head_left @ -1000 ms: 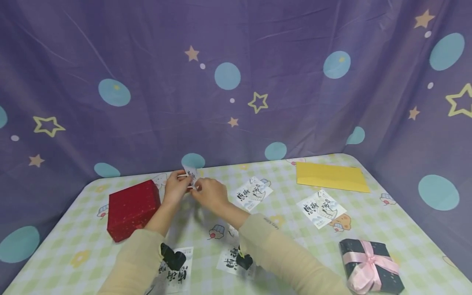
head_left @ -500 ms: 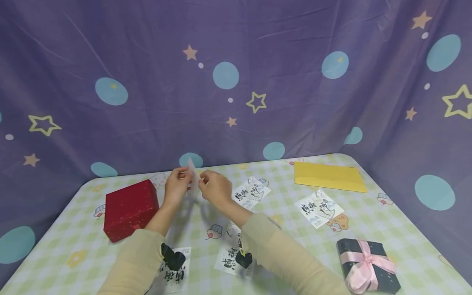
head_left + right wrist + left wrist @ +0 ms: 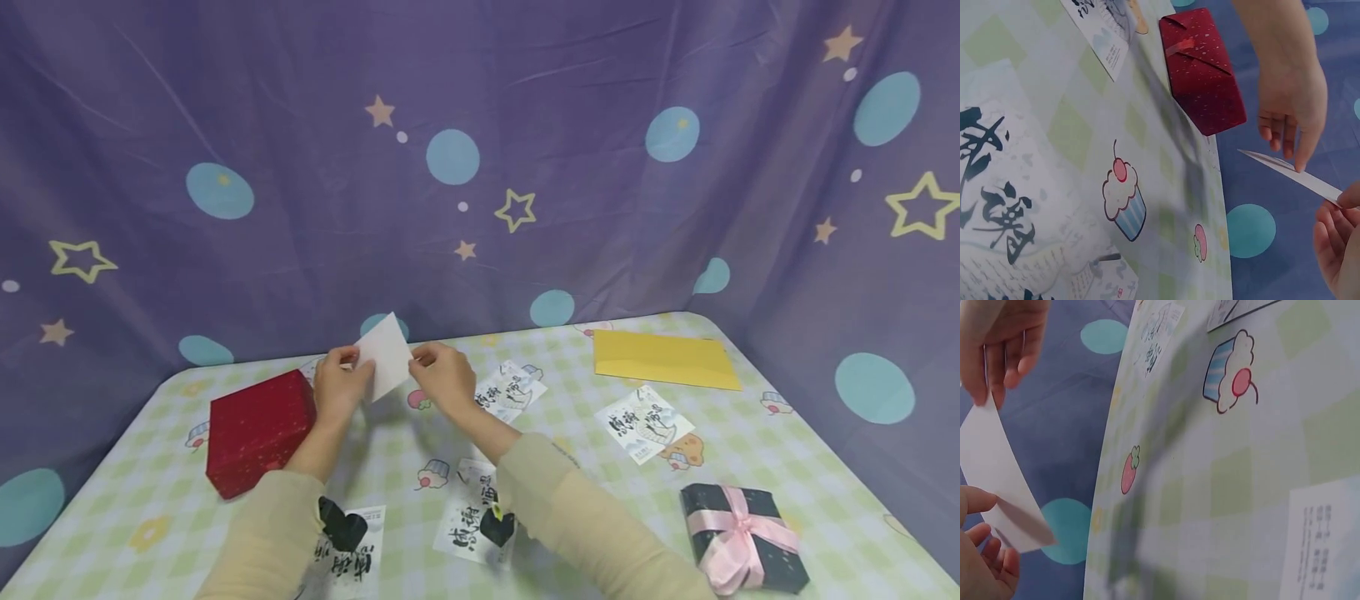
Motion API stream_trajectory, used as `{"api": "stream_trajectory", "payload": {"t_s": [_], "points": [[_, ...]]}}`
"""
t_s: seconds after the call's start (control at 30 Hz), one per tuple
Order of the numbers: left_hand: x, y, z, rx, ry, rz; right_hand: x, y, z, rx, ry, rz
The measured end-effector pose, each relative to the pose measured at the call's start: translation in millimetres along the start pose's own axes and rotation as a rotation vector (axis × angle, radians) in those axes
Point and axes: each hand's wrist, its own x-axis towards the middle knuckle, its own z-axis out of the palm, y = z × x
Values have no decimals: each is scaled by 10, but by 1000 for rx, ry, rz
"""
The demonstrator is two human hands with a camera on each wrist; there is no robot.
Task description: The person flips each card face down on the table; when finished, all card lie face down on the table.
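Head cam: a white card (image 3: 386, 358) is up off the table, flat, thin, with a plain matte face and crisp straight edges. The left hand (image 3: 341, 385) pinches one side, so the card sits at about its 2 o'clock; the right hand (image 3: 446, 379) pinches the other edge, so for that one it's around 10. Red box (image 3: 258, 433) with speckled paper is at the card's 8 o'clock. Smooth yellow envelope (image 3: 663, 360) at 3, dark gift box (image 3: 776, 546) with a shiny pink ribbon (image 3: 742, 525) nearer 4. The tablecloth (image 3: 585, 500) is soft green check, and a printed card (image 3: 647, 423) with brushy black writing lies on it between 3 and 4 o'clock.

Left wrist cam: card's at 12 o'clock from the left hand, and the right fingers grip its top corner. You get the strawberry print (image 3: 1130, 470) properly here, plus tiny text columns on a sheet (image 3: 1319, 550) at 4.

Right wrist cam: card's nearly edge-on, just a sliver, at roughly 10 or 11 o'clock from the right hand. This one shows the red box's folded wrapping, around the card's 11.
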Motion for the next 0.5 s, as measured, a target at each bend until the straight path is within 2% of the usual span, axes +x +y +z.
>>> {"api": "stream_trajectory", "payload": {"t_s": [0.13, 0.23, 0.5], "points": [[19, -65, -27, -21, 7, 1, 4, 24, -12, 84, -23, 45], [25, -91, -50, -48, -13, -37, 2, 46, -20, 149, -44, 74], [38, -116, -77, -39, -48, -124, 9, 100, -24, 258, -70, 106]]}}
